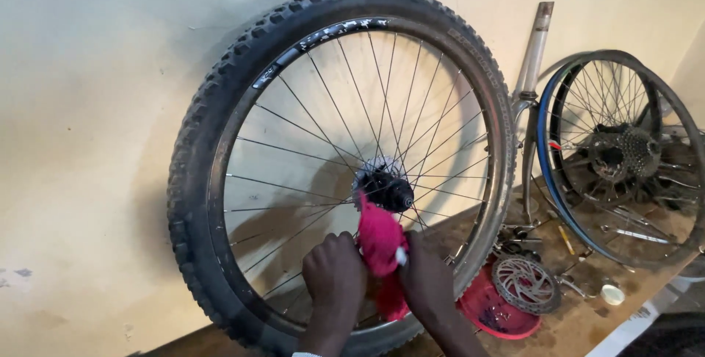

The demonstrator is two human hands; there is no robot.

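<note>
Head view shows first a pale cream wall (88, 107), which fills the whole background and has some small marks low on its left part. Against this wall leans the big bicycle wheel (341, 170), upright, with a knobby black tyre, a dark rim and thin spokes; this wheel I take as the landmark. Under the wheel and to the right of it runs a brown wooden bench (580, 324), worn and stained.

Right of the big wheel stands a grey metal frame tube (534, 56), and beyond it a second wheel (620, 159) without tyre, with a blue rim strip and a dirty cassette at its centre. Low to the right of the big wheel, on the bench, lies a red round lid (490, 311), and a silver brake disc (526, 283) rests partly over it. A small white cap (612, 294) lies further right.

At the centre of the big wheel is the black hub (385, 186). A pink rag (380, 250) hangs from just below the hub, between the spokes. The left hand (335, 272) and the right hand (426, 276) both grasp this rag, one on each side, fingers closed on the cloth.
</note>
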